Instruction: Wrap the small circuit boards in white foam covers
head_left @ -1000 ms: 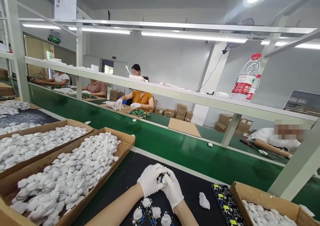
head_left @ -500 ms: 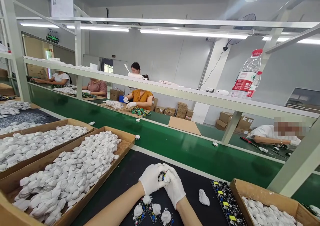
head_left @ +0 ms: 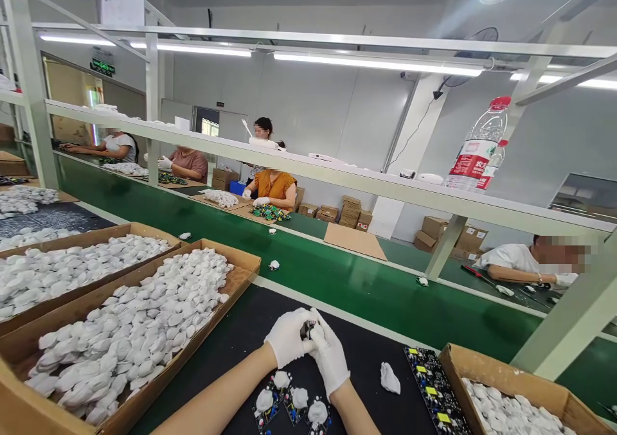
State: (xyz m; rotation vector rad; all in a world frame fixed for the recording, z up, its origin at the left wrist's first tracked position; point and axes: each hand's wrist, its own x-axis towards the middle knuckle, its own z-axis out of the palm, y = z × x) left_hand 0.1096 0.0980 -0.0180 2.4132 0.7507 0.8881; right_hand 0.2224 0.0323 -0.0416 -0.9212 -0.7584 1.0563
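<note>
Both hands wear white gloves and meet over the black mat. My left hand point(head_left: 290, 340) and my right hand point(head_left: 330, 356) are closed around a small dark circuit board point(head_left: 307, 329), mostly hidden by the fingers. Just below them lie several small boards, each topped with a white lump point(head_left: 299, 398). To the right of my right hand a loose white piece point(head_left: 390, 378) rests on the mat. Further right stands a row of joined black boards with yellow parts point(head_left: 430, 391).
Cardboard trays of white pieces stand at left point(head_left: 236, 293) and right point(head_left: 511, 372). Beyond the black mat point(head_left: 231, 351) runs a green conveyor point(head_left: 337, 287) carrying small items. A shelf with bottles point(head_left: 475, 149) spans above it. Several people sit across.
Both hands have shifted slightly left, and the board between them has turned, showing a dark side. Items on the green conveyor have moved right.
</note>
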